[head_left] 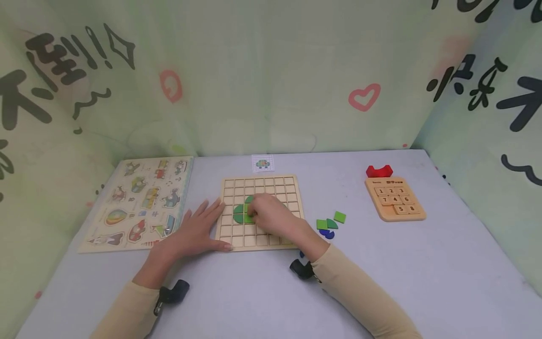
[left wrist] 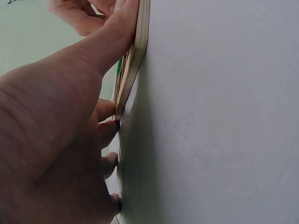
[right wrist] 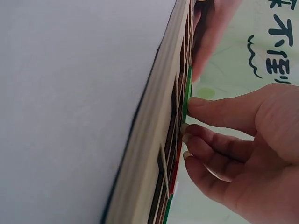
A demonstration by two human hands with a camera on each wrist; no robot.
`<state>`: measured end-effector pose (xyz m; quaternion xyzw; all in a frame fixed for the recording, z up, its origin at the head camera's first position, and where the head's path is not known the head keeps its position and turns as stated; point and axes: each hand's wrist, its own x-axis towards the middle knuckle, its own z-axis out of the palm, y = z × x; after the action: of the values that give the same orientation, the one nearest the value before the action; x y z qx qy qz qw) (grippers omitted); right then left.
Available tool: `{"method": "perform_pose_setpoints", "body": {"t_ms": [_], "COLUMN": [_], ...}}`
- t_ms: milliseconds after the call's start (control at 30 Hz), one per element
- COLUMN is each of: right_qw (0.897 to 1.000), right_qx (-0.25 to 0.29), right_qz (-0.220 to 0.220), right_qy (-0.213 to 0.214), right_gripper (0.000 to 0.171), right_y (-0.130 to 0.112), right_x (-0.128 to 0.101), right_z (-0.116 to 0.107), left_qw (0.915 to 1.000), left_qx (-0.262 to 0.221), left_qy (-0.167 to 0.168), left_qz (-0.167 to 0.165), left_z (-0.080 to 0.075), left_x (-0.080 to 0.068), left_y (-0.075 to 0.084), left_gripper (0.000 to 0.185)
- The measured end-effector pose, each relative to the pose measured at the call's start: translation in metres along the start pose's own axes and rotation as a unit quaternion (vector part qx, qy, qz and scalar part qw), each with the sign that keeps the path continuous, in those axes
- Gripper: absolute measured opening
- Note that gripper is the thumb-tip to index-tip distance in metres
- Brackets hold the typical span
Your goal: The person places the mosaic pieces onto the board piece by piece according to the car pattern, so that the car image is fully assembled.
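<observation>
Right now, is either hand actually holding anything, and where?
Neither grips anything. The right hand presses its fingertips on a green piece in the grid board. The left hand lies flat against the board's left edge, steadying it.

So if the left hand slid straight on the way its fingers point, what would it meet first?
The left hand already touches the grid board's left edge; its fingers point up-right across the board, so probably the green pieces under the right hand.

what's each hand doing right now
Left hand: open, fingers flat, steadying the grid board at its left edge.
Right hand: open, fingertips pressing a green piece into the board.
</observation>
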<state>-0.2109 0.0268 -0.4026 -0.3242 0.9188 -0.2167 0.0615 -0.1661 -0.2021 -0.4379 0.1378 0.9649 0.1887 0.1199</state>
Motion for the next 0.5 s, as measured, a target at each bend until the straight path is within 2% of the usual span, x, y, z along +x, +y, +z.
{"method": "perform_pose_setpoints", "body": {"t_ms": [333, 500], "right_qw": [0.999, 0.999], "right_qx": [0.007, 0.01], "right_qz": [0.002, 0.021], "right_qy": [-0.033, -0.033], "right_gripper": [0.022, 0.023], "right_y": [0.003, 0.011], "right_x": [-0.011, -0.019], "right_z": [-0.009, -0.016], "left_qw": [1.0, 1.0], "left_qx": [-0.001, 0.001], "left_qy": [-0.001, -0.002], "left_qz": [0.005, 0.003], "left_z": [-0.003, -0.004], "left_x": [-0.002, -0.003], "left_y": [0.003, 0.003], "left_gripper": [0.119, 0.119]}}
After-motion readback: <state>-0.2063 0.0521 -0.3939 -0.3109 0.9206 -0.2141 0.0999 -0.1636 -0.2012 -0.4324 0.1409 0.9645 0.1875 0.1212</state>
